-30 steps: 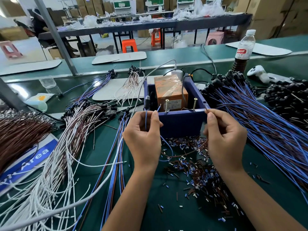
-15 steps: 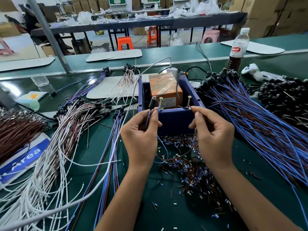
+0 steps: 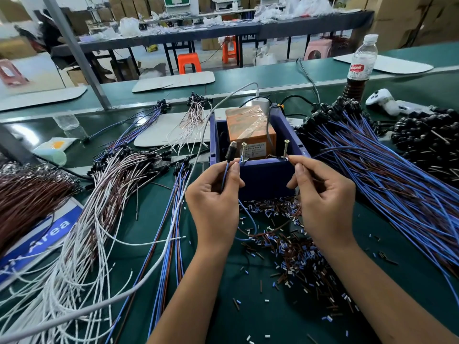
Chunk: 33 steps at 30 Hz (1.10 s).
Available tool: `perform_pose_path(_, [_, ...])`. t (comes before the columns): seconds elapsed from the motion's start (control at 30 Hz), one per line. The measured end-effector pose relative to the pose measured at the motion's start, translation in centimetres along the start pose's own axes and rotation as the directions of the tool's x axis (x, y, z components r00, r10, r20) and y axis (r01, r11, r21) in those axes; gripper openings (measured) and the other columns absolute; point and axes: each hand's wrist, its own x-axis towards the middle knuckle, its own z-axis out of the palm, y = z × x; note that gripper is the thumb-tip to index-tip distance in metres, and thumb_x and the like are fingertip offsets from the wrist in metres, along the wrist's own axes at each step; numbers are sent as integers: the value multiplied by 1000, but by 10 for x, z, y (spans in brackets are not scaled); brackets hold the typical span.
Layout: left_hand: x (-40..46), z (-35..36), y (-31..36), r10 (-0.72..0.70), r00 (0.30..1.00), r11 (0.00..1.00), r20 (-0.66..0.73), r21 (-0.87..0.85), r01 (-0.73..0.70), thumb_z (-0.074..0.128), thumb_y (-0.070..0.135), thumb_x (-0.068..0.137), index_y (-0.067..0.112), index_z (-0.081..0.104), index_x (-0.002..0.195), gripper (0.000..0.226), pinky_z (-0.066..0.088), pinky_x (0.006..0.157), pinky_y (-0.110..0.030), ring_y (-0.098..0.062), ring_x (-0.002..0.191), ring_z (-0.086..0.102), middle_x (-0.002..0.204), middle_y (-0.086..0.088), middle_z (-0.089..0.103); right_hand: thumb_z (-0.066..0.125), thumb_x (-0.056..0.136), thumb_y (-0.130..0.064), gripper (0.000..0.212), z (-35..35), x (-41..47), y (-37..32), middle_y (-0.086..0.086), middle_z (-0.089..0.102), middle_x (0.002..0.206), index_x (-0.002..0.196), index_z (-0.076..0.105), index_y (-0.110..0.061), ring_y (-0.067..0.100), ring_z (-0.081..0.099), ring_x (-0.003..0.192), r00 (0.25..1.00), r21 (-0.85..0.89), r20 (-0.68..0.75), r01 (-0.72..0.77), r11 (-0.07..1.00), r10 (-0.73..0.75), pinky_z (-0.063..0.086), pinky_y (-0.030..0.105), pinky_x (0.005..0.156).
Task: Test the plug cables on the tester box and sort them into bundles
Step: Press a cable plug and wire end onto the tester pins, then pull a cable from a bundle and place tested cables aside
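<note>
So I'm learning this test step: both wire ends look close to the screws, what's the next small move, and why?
Probably press each stripped wire end against its screw. The left hand pinches the blue cable beside the left screw; the right hand holds the other end at the base of the right screw. Firm contact cannot be confirmed.

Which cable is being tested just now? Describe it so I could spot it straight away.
Find the dark blue tester box at the middle of the green bench. At its front left corner the left hand pinches one blue cable. Unlike the bundled cables around, it stands alone, its black plug pointing up beside a brass screw.
</note>
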Motion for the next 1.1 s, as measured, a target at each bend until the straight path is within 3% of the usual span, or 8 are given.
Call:
perform_pose_path(0.3, [6,-14,13,-126,991,992,-53,-35,124,63,22,103,25,78,83,25,36,49,-21,-4,49,44,69,2,70,59,105,-12,23,-7,-4,-7,-4,70,74,115,76,-25,11,53,49,998,21,44,33,999,-34,42,27,48])
perform_pose_path(0.43, [42,-39,46,-295,954,948,-57,-142,285,51,29,108,19,77,92,32,27,39,-17,-6,44,35,71,1,67,63,103,-19,16,-9,3,-36,1,72,74,106,79,-21,15,56,46,933,130,331,106,986,-144,42,27,42])
perform_pose_path(0.53, [82,-61,75,-510,854,806,104,-289,516,42,35,111,10,69,93,41,23,36,-16,-4,41,30,62,2,55,51,103,-54,54,0,32,-73,12,70,68,96,78,-8,16,53,42,709,530,699,-424,734,-95,37,18,40])
perform_pose_path(0.63, [109,-80,98,-550,677,454,490,-505,734,36,32,110,12,57,82,41,15,31,-14,-1,41,16,55,7,36,27,104,-62,78,24,73,-104,9,65,63,88,78,-6,11,48,41,604,584,792,-704,404,-93,37,13,40])
perform_pose_path(0.7, [114,-85,105,-479,633,359,608,-523,773,37,32,109,11,58,79,42,16,32,-16,-2,44,19,59,6,37,26,105,-65,77,50,91,-120,9,66,68,86,77,-10,12,43,43,606,450,794,-646,616,56,31,15,38])
perform_pose_path(0.8, [121,-84,107,-532,745,681,403,-320,659,38,37,110,12,64,81,47,30,38,-18,-7,44,41,60,2,51,38,99,-71,70,95,96,-139,9,78,86,95,74,-12,12,48,45,555,-19,802,-346,938,220,29,16,35])
perform_pose_path(0.9, [137,-89,106,-447,888,893,105,107,437,38,43,110,20,72,69,57,43,64,-30,-13,67,59,65,6,67,47,99,-66,49,128,96,-149,2,80,87,108,67,-22,10,55,47,379,-164,896,-197,967,229,34,16,36])
perform_pose_path(1.1, [184,-112,109,-568,808,775,155,-231,588,35,40,110,16,68,86,47,38,65,-29,-15,70,50,73,-2,64,64,101,-39,32,177,107,-152,3,78,82,104,73,-8,7,47,47,286,-106,951,-53,993,117,38,19,42])
